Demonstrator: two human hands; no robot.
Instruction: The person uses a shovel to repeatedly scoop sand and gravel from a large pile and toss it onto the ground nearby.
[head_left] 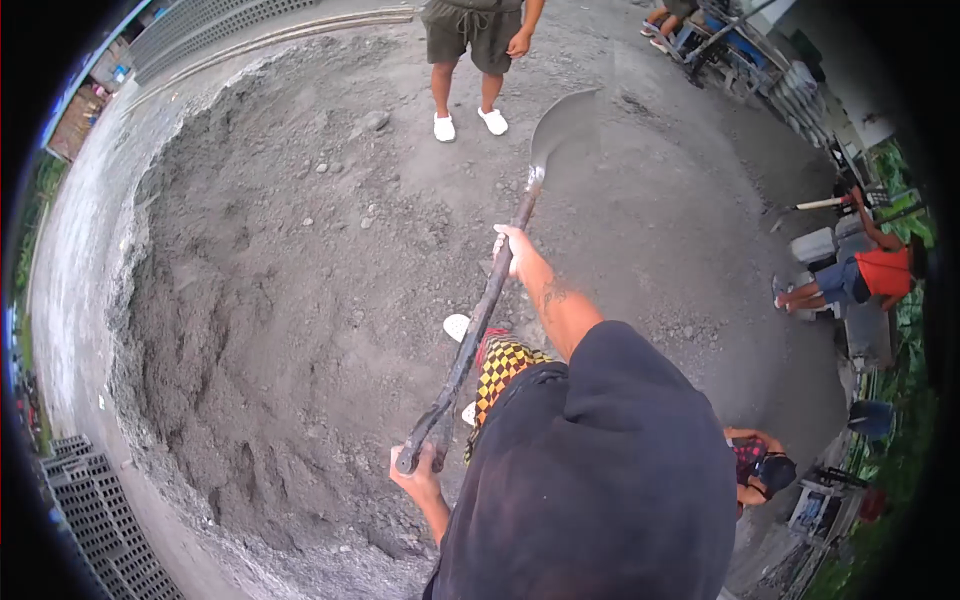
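Note:
I hold a long-handled shovel (480, 320) in both hands, raised above the ground. My right hand (510, 247) grips the dark shaft about halfway up. My left hand (420, 475) is closed on the handle's lower end, near my body. The metal blade (565, 125) points away from me and looks bare. A broad heap of grey sand or cement mix (280, 300) lies on the ground to the left of the shovel. My dark shirt and checkered shorts (505, 365) fill the lower right.
A person in dark shorts and white shoes (470, 60) stands beyond the blade. Someone in an orange top (880, 272) sits at the right; another person (755, 465) crouches close behind me. Stacked concrete blocks (100, 510) lie lower left, and more stand at the top (200, 30).

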